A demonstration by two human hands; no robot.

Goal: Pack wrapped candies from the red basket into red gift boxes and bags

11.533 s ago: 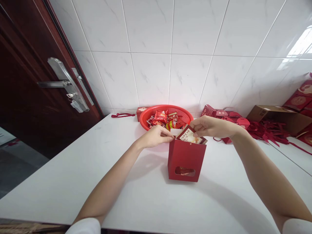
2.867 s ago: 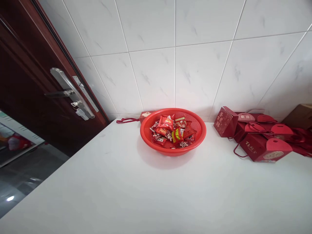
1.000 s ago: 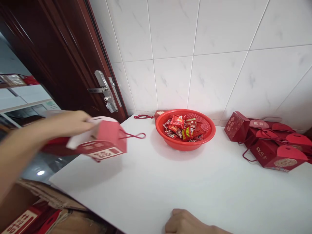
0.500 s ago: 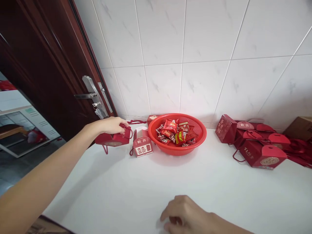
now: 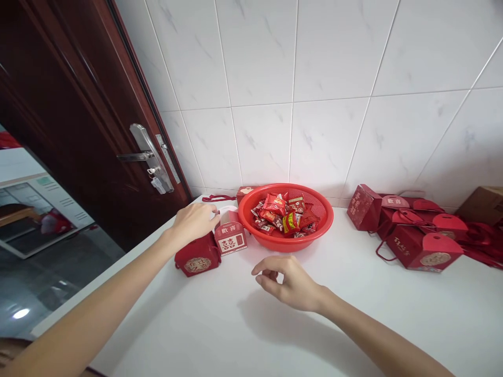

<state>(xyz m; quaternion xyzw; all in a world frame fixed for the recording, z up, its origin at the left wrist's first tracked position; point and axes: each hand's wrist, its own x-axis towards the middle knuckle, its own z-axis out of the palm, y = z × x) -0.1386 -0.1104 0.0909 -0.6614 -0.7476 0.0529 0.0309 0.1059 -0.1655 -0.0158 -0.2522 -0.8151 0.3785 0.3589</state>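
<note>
My left hand (image 5: 195, 225) hovers just over a dark red gift box (image 5: 198, 256) with a round gold emblem, hiding most of its top. Its fingers reach rightward to the edge of a second gift box (image 5: 232, 242), which has a pink top, a white label and red characters. The fingers look apart, and I see nothing held. My right hand (image 5: 288, 283) is above the white table, fingers curved and thumb apart, holding nothing. Just beyond it stands a red plastic basket (image 5: 271, 242) filled with wrapped candies (image 5: 275, 204).
Several red gift boxes (image 5: 412, 251) with cord handles cluster at the right, beside red ribbon or cloth (image 5: 481, 243) and a brown cardboard box (image 5: 485, 204). A tiled wall (image 5: 263, 136) rises behind the table (image 5: 204, 324). At left is a brown door (image 5: 78, 104) with keys in its lock.
The dark red box has come nearer and to the right, beside the pink-topped box. My left hand has shifted right off its top. My right hand has moved forward toward the basket.
</note>
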